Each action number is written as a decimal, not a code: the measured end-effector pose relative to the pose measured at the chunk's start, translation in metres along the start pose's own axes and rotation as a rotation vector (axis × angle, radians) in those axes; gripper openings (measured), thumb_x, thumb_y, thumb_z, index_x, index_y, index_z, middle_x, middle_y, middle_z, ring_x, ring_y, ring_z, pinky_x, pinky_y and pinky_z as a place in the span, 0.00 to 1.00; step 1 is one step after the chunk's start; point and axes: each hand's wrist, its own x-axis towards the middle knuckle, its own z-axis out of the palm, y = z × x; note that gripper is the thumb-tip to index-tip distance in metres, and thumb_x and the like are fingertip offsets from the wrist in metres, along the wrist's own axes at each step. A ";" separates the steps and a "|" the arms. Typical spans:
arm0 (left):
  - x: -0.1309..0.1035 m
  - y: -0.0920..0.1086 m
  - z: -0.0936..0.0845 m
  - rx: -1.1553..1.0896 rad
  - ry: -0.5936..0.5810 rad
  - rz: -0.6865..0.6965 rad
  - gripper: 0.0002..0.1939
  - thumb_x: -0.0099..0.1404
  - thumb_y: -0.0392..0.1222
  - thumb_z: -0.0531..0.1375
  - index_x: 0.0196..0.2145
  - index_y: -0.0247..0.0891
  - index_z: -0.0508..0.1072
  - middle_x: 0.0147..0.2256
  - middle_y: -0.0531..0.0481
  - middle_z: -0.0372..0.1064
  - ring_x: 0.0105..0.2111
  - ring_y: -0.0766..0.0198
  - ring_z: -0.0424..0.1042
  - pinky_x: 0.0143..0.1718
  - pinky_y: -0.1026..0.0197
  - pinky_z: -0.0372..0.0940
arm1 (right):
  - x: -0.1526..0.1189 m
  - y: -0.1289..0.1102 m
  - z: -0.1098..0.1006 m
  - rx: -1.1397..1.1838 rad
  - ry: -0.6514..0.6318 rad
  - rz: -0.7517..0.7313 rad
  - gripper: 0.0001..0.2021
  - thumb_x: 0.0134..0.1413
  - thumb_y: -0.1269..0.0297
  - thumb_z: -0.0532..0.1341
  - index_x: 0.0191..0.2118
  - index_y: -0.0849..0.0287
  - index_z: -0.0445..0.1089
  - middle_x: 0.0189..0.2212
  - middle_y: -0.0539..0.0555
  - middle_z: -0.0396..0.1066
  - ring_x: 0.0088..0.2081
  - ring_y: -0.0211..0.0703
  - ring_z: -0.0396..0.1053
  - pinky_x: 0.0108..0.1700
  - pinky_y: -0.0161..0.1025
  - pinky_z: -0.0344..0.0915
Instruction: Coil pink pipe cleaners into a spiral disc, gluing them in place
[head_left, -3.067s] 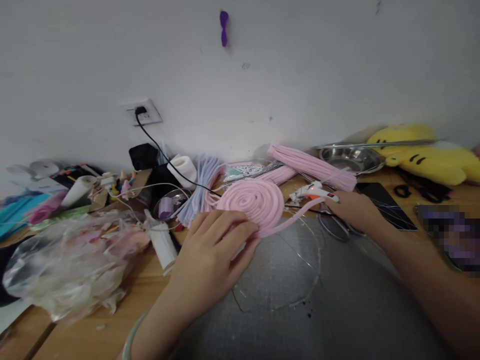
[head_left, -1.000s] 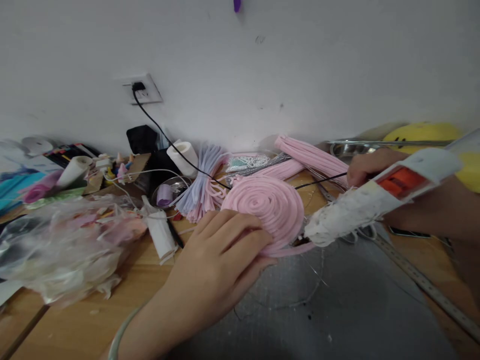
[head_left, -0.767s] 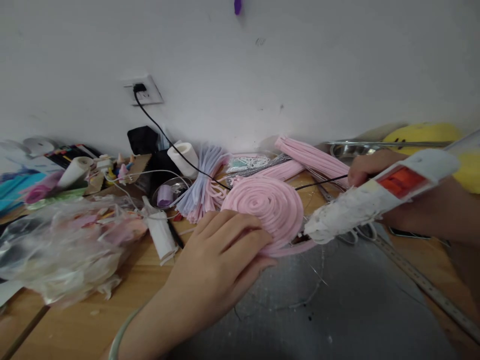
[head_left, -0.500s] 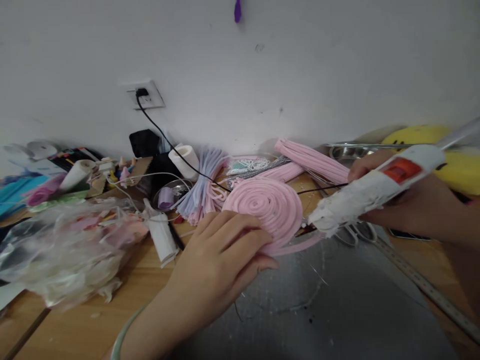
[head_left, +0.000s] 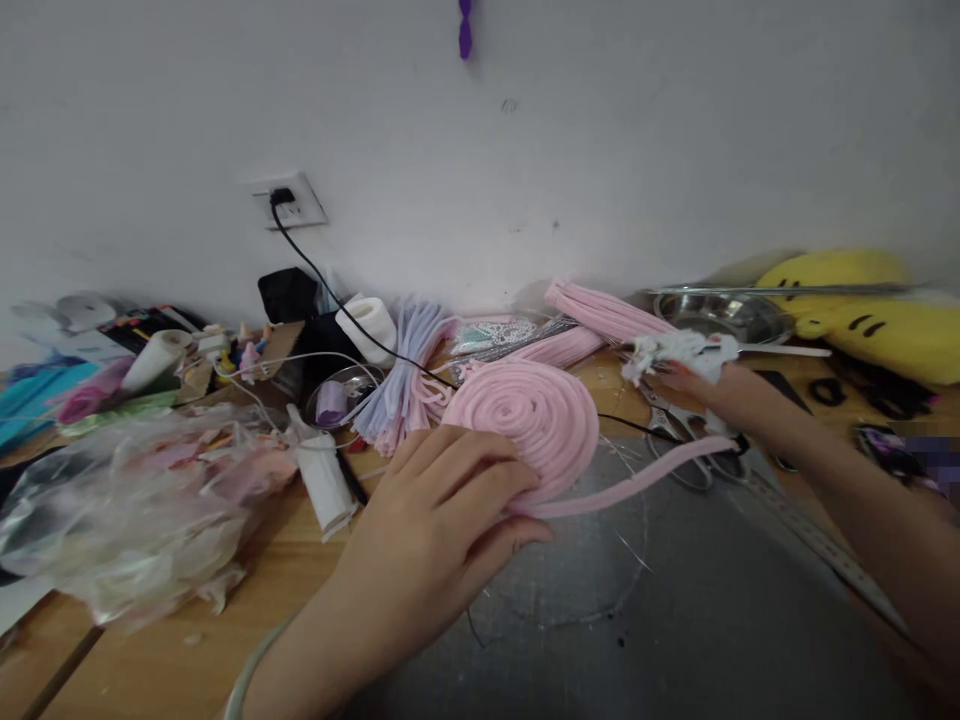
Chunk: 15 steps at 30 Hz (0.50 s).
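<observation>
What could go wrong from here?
Snag: the pink strip's loose tail crosses the scissors and might catch.
Tug: the black cord passes behind or under the pink coil; pulling it could shift the coil.
Unwinding: if the left hand lifts, the outer turn may loosen.

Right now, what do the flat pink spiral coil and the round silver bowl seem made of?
The flat pink spiral coil looks like matte, fuzzy textile, perhaps chenille, given its soft-edged strands. The round silver bowl looks like polished metal, probably steel, given its bright reflections.
</observation>
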 end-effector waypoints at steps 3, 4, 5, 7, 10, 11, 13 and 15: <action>0.000 0.000 0.001 -0.008 -0.005 -0.002 0.08 0.67 0.45 0.60 0.40 0.38 0.71 0.40 0.48 0.71 0.41 0.60 0.68 0.42 0.57 0.60 | -0.005 0.015 0.013 -0.237 -0.113 0.111 0.20 0.46 0.51 0.66 0.16 0.56 0.63 0.10 0.44 0.57 0.15 0.36 0.57 0.22 0.37 0.55; 0.000 0.000 0.001 -0.008 -0.008 -0.003 0.08 0.67 0.45 0.60 0.40 0.38 0.71 0.40 0.48 0.71 0.41 0.60 0.68 0.42 0.57 0.60 | -0.006 0.018 0.017 -0.292 -0.142 0.126 0.20 0.49 0.49 0.64 0.17 0.57 0.64 0.11 0.43 0.58 0.16 0.34 0.56 0.23 0.36 0.56; 0.000 0.000 0.001 -0.008 -0.010 -0.005 0.08 0.67 0.44 0.60 0.40 0.38 0.71 0.40 0.48 0.71 0.41 0.60 0.68 0.43 0.57 0.60 | -0.007 0.020 0.020 -0.336 -0.164 0.130 0.21 0.51 0.48 0.63 0.18 0.57 0.64 0.12 0.43 0.59 0.17 0.33 0.57 0.25 0.36 0.57; 0.000 0.001 0.001 -0.006 -0.010 -0.004 0.08 0.67 0.44 0.60 0.40 0.38 0.71 0.40 0.48 0.70 0.41 0.60 0.67 0.43 0.57 0.60 | -0.008 0.018 0.022 -0.398 -0.185 0.122 0.22 0.52 0.47 0.62 0.18 0.58 0.64 0.14 0.45 0.61 0.18 0.34 0.57 0.26 0.36 0.56; 0.001 0.002 0.000 0.006 -0.007 -0.003 0.08 0.68 0.45 0.59 0.40 0.38 0.71 0.40 0.49 0.70 0.40 0.60 0.67 0.42 0.57 0.60 | -0.013 0.001 0.013 -0.452 -0.154 0.092 0.24 0.50 0.46 0.61 0.14 0.57 0.62 0.14 0.53 0.64 0.19 0.39 0.60 0.24 0.38 0.52; 0.000 0.002 0.000 0.006 -0.007 -0.003 0.09 0.68 0.45 0.58 0.40 0.38 0.71 0.40 0.48 0.70 0.40 0.60 0.67 0.42 0.57 0.60 | -0.018 -0.008 0.007 -0.463 -0.139 0.076 0.24 0.51 0.45 0.60 0.15 0.57 0.63 0.16 0.54 0.66 0.20 0.41 0.61 0.25 0.38 0.52; 0.000 0.002 0.001 -0.001 -0.008 -0.005 0.09 0.67 0.45 0.59 0.41 0.37 0.71 0.40 0.48 0.70 0.41 0.59 0.67 0.42 0.57 0.60 | -0.030 -0.027 -0.006 -0.420 -0.116 0.032 0.24 0.56 0.43 0.53 0.21 0.57 0.69 0.22 0.56 0.71 0.24 0.43 0.65 0.26 0.39 0.55; -0.001 0.001 0.001 -0.010 -0.008 0.000 0.09 0.67 0.44 0.59 0.41 0.37 0.71 0.41 0.48 0.70 0.41 0.59 0.67 0.43 0.57 0.59 | -0.047 -0.045 -0.018 -0.178 -0.100 -0.037 0.27 0.59 0.42 0.47 0.27 0.55 0.73 0.22 0.53 0.71 0.24 0.42 0.67 0.27 0.38 0.61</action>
